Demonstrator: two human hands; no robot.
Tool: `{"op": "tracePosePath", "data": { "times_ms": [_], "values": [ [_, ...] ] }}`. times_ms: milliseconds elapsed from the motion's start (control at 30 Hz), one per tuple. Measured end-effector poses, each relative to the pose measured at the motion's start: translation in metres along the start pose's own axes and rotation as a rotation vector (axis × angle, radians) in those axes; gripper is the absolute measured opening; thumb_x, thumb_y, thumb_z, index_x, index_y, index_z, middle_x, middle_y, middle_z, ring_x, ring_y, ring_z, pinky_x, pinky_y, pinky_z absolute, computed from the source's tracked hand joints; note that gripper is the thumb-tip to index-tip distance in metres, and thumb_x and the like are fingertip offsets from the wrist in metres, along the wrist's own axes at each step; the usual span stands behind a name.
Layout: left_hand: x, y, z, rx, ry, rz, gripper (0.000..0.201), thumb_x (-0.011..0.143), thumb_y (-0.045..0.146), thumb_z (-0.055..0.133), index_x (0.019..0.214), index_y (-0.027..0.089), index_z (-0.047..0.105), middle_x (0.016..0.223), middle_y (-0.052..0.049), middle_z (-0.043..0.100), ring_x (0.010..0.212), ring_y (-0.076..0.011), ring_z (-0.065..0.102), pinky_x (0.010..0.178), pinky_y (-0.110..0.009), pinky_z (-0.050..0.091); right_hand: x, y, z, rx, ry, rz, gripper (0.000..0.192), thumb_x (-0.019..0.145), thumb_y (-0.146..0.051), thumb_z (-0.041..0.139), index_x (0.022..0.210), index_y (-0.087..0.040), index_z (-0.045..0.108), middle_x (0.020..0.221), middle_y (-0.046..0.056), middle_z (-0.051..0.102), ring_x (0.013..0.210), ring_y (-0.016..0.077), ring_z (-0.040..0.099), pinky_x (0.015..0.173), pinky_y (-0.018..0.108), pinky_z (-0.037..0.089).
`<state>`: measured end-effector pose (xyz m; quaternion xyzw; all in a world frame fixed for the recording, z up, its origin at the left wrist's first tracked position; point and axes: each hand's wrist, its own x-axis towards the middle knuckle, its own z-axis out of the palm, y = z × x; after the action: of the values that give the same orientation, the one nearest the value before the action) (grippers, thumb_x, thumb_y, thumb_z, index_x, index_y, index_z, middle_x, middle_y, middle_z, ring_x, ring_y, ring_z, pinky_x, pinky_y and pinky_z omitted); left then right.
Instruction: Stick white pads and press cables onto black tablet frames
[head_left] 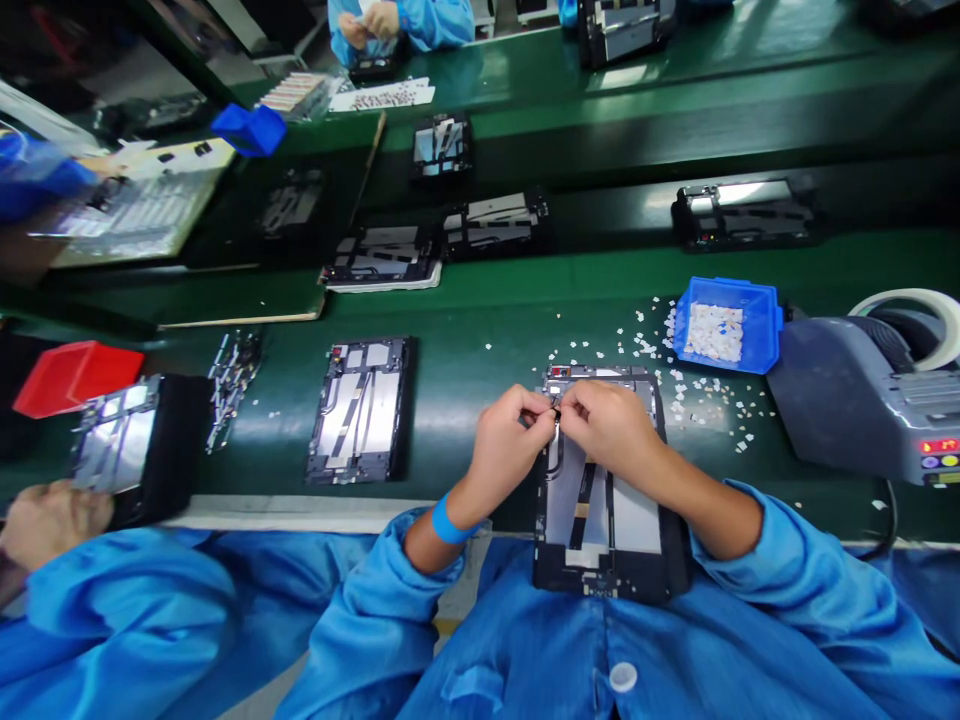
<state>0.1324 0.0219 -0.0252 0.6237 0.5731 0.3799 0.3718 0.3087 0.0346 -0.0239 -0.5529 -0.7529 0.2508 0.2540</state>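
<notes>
An opened tablet (637, 510) lies in front of me at the bench's near edge, its silver battery plates, dark ribbon cable and thin wires exposed. My left hand (511, 440) is pinched at the tablet's upper left part, with a blue band on that wrist. Close against it, my right hand (611, 420) is also pinched, over the upper middle of the tablet. The fingertips of both hands meet at a small dark part, too small to name and largely hidden by the fingers.
A blue bin (727, 325) of white pieces stands near a grey tape dispenser (847, 400), with loose pieces scattered around. Another opened tablet (360, 410) lies to the left. A co-worker's hand (56, 520) holds a tablet beside a red bin (79, 375). More tablets sit on the central strip.
</notes>
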Motion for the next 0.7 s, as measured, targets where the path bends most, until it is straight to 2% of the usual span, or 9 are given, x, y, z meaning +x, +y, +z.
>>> {"op": "tracePosePath", "data": {
  "times_ms": [133, 267, 367, 467, 500, 567, 633, 700],
  "values": [
    [0.003, -0.004, 0.0, -0.101, -0.061, -0.093, 0.008, 0.08, 0.022, 0.068, 0.078, 0.02, 0.06, 0.084, -0.002, 0.074, 0.075, -0.0158, 0.068, 0.068, -0.028, 0.051, 0.004, 0.001, 0.0, 0.069, -0.037, -0.021, 0.015, 0.082, -0.011, 0.057, 0.073, -0.021, 0.062, 0.071, 0.0, 0.067, 0.067, 0.0143, 0.057, 0.066, 0.026, 0.035],
    [0.008, -0.005, 0.003, -0.204, -0.098, -0.148, 0.012, 0.078, 0.025, 0.07, 0.077, 0.02, 0.058, 0.08, -0.001, 0.072, 0.073, -0.0143, 0.065, 0.067, -0.026, 0.05, 0.007, 0.004, -0.009, 0.043, 0.012, -0.015, 0.014, 0.081, -0.014, 0.054, 0.069, -0.021, 0.058, 0.069, 0.001, 0.064, 0.066, 0.0148, 0.055, 0.065, 0.027, 0.033],
    [0.009, -0.004, 0.001, -0.244, -0.092, -0.189, 0.014, 0.079, 0.027, 0.071, 0.078, 0.02, 0.059, 0.078, -0.001, 0.07, 0.072, -0.0135, 0.063, 0.066, -0.025, 0.049, 0.006, 0.029, -0.042, -0.047, 0.112, 0.095, 0.012, 0.082, -0.019, 0.054, 0.073, -0.021, 0.061, 0.073, 0.003, 0.067, 0.07, 0.0174, 0.059, 0.066, 0.028, 0.036],
    [0.008, -0.001, -0.01, -0.197, -0.128, -0.184, 0.01, 0.082, 0.027, 0.07, 0.083, 0.019, 0.064, 0.078, 0.0, 0.069, 0.07, -0.0132, 0.062, 0.065, -0.024, 0.048, 0.001, 0.068, -0.089, -0.311, 0.271, 0.382, 0.02, 0.086, -0.028, 0.056, 0.069, -0.021, 0.062, 0.069, 0.007, 0.067, 0.068, 0.0217, 0.059, 0.066, 0.032, 0.036],
    [0.008, 0.0, -0.015, -0.154, -0.146, -0.158, 0.009, 0.085, 0.028, 0.069, 0.087, 0.019, 0.066, 0.079, 0.0, 0.07, 0.07, -0.0136, 0.062, 0.065, -0.025, 0.048, -0.001, 0.078, -0.102, -0.385, 0.285, 0.451, 0.022, 0.088, -0.03, 0.056, 0.069, -0.021, 0.063, 0.069, 0.009, 0.067, 0.067, 0.0227, 0.059, 0.066, 0.033, 0.036],
    [0.009, 0.0, -0.027, -0.021, -0.144, -0.051, 0.008, 0.089, 0.027, 0.066, 0.091, 0.02, 0.07, 0.082, -0.001, 0.072, 0.073, -0.0148, 0.064, 0.069, -0.026, 0.049, -0.005, 0.085, -0.115, -0.4, 0.278, 0.459, 0.017, 0.088, -0.029, 0.057, 0.08, -0.02, 0.069, 0.078, 0.011, 0.072, 0.07, 0.0234, 0.062, 0.069, 0.034, 0.039],
    [0.014, -0.002, -0.036, 0.168, -0.104, 0.131, 0.011, 0.094, 0.024, 0.063, 0.093, 0.021, 0.073, 0.087, -0.002, 0.074, 0.08, -0.0168, 0.066, 0.076, -0.029, 0.05, -0.007, 0.072, -0.11, -0.255, 0.197, 0.35, 0.016, 0.088, -0.027, 0.059, 0.092, -0.02, 0.072, 0.088, 0.009, 0.076, 0.075, 0.0221, 0.066, 0.071, 0.032, 0.041],
    [0.021, -0.006, -0.041, 0.366, -0.109, 0.338, 0.015, 0.097, 0.021, 0.06, 0.099, 0.02, 0.075, 0.094, -0.005, 0.076, 0.089, -0.0199, 0.067, 0.084, -0.033, 0.05, -0.003, 0.046, -0.09, -0.089, 0.069, 0.253, 0.017, 0.09, -0.029, 0.059, 0.091, -0.021, 0.074, 0.085, 0.005, 0.076, 0.075, 0.0202, 0.067, 0.069, 0.03, 0.042]
  ]
}}
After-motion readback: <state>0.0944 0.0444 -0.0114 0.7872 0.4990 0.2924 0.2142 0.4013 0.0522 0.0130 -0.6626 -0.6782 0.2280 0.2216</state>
